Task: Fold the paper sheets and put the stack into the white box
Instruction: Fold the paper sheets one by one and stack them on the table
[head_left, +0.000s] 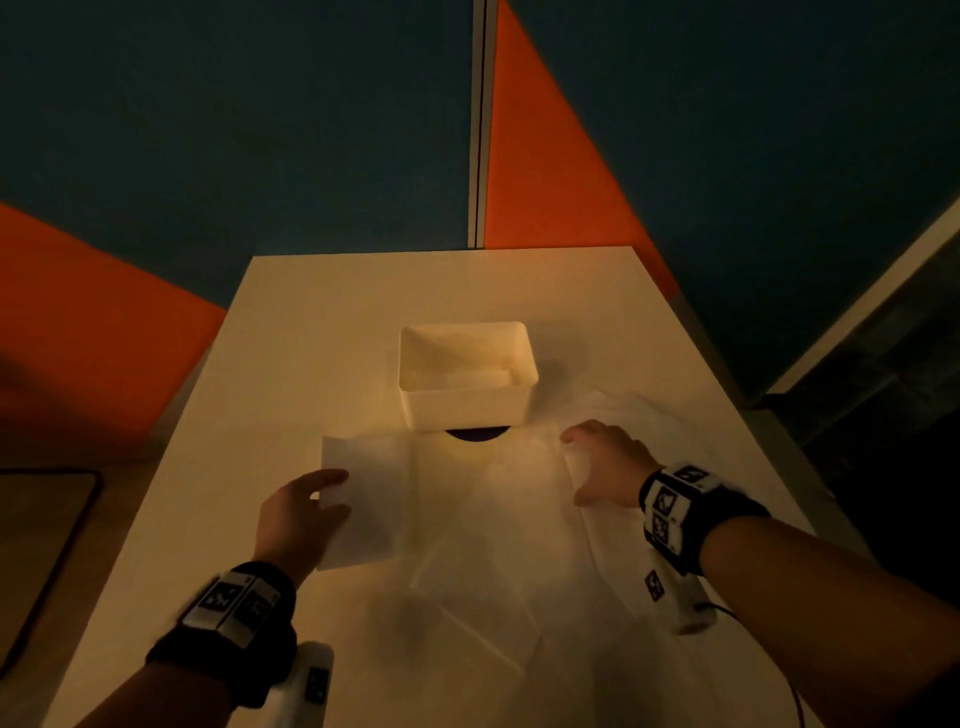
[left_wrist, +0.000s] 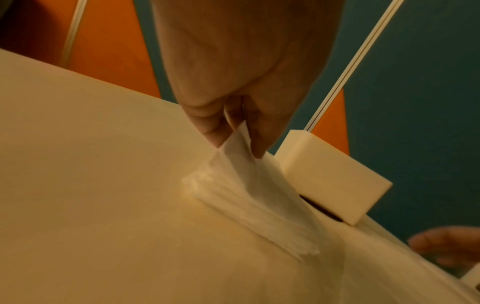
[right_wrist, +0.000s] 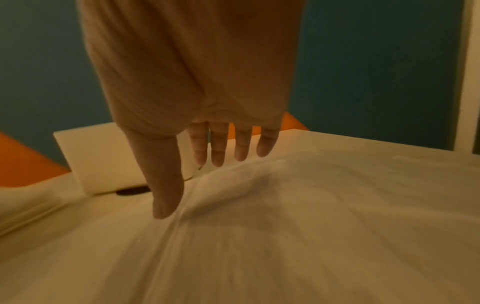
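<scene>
Item 1, left of the white box (head_left: 467, 376) and nearer me: my left hand (head_left: 298, 514), thumb and fingers pinched on the left edge of a folded paper sheet (head_left: 363, 499), lifting that edge off the table (head_left: 291, 332); the left wrist view confirms the pinch.

Item 2, directly in front of the white box: loose paper sheets (head_left: 493, 519), thin and overlapping, spread flat toward me. Motion blur hides their edges; I cannot count them.

Item 3, the white box itself: upright at table centre, open top; I cannot tell whether anything lies inside. A dark round thing (head_left: 475, 434) shows at its near base.

Item 4, right of the white box and nearer me: my right hand (head_left: 605, 462), fingers straight and spread, holding nothing, fingertips at the paper's rumpled right edge.

Risk, as I judge it: the sheets look slippery, so one-sided pulling could skew the fold or drag neighbours askew; an unpressed right edge could crumple.
</scene>
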